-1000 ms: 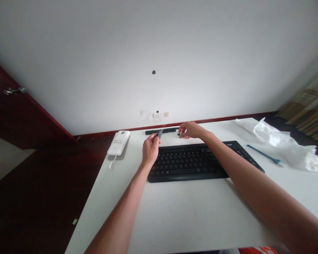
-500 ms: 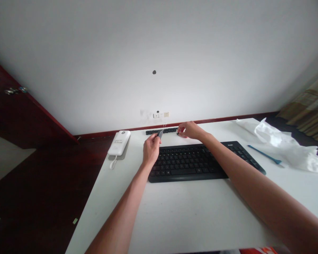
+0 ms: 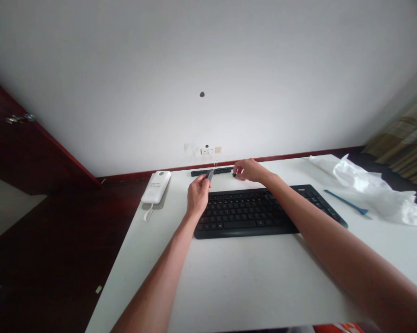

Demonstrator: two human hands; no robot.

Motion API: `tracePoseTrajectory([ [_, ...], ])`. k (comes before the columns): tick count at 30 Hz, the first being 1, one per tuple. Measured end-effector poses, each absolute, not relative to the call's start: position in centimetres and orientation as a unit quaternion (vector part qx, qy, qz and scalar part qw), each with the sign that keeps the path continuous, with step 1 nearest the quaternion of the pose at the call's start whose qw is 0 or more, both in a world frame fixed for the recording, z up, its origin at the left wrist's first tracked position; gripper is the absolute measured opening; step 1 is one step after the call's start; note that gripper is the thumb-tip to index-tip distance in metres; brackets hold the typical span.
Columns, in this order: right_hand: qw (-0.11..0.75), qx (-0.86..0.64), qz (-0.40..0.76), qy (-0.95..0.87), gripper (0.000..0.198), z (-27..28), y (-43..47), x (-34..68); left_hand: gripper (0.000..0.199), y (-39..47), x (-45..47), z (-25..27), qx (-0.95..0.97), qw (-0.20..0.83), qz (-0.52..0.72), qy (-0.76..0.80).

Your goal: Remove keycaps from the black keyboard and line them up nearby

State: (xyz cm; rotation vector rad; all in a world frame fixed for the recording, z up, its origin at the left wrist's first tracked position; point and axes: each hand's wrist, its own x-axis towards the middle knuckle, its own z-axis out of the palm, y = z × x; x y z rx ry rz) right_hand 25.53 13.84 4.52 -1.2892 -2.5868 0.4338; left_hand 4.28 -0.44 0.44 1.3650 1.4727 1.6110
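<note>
A black keyboard lies across the white table, partly covered by my right forearm. My left hand, above the keyboard's far left corner, is closed round a wire keycap puller with a dark handle, its thin loops pointing away from me. Beyond it, small black keycaps stand in a row along the table's far edge. At the right end of that row, my right hand pinches a black keycap close to the tabletop. Whether that keycap touches the table I cannot tell.
On the left of the table lies a white power bank with a strap. To the right are a blue pry tool and a crumpled white plastic bag. The wall with sockets rises behind.
My right hand has shifted very slightly, and the black keycap at its fingertips shows a little more. My left hand and the keycap puller look the same.
</note>
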Motion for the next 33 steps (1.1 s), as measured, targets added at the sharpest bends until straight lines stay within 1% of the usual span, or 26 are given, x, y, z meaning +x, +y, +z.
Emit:
tracePoseTrajectory([
  [3, 0.102, -0.435, 0.145, -0.883, 0.020, 4.5, 13.8, 25.5, 0.025, -0.5, 4.3, 0.6, 0.507, 0.278, 0.601, 0.552],
  [8, 0.126, -0.454, 0.126, -0.873, 0.023, 4.2, 13.7, 25.2, 0.025, -0.6, 4.4, 0.6, 0.502, 0.281, 0.604, 0.551],
  [13, 0.135, -0.473, 0.114, -0.863, 0.017, 4.4, 13.5, 25.3, 0.024, -0.5, 4.3, 0.6, 0.504, 0.283, 0.605, 0.547],
  [15, 0.119, -0.465, 0.118, -0.869, 0.015, 4.6, 13.6, 25.5, 0.023, -0.5, 4.3, 0.5, 0.504, 0.283, 0.605, 0.548],
  [19, 0.071, -0.441, 0.163, -0.879, 0.012, 4.9, 13.8, 25.9, 0.024, -0.5, 4.2, 0.5, 0.506, 0.285, 0.603, 0.546],
  [21, 0.067, -0.434, 0.173, -0.882, 0.014, 5.1, 13.8, 26.0, 0.024, -0.5, 4.2, 0.5, 0.505, 0.285, 0.603, 0.547],
  [26, 0.081, -0.419, 0.163, -0.890, 0.027, 5.2, 13.3, 25.8, 0.024, -0.4, 4.3, 0.5, 0.501, 0.285, 0.603, 0.551],
  [33, 0.095, -0.397, 0.169, -0.897, 0.026, 4.7, 13.5, 26.0, 0.025, -0.5, 4.2, 0.5, 0.502, 0.283, 0.605, 0.549],
])
